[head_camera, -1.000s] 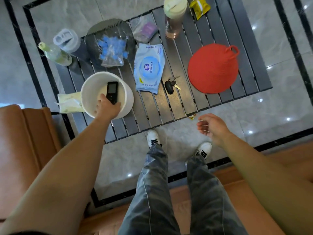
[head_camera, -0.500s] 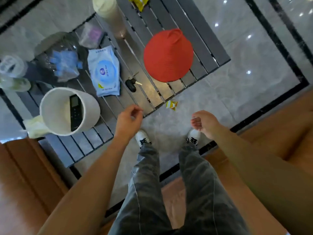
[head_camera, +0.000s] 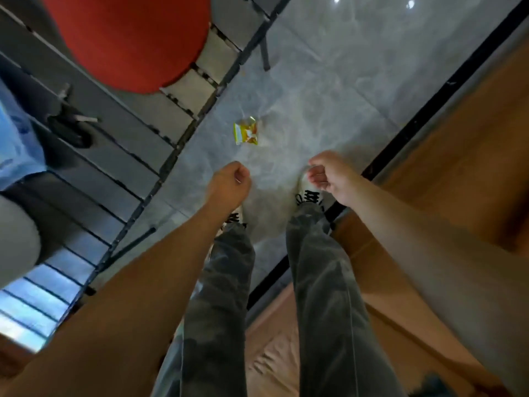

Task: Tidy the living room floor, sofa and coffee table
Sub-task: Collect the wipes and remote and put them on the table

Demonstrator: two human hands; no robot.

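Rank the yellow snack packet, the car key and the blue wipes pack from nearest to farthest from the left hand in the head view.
1. Yellow snack packet: on the floor, just ahead of the left hand.
2. Car key: on the slatted table, further left.
3. Blue wipes pack: on the table, at the frame's left edge.
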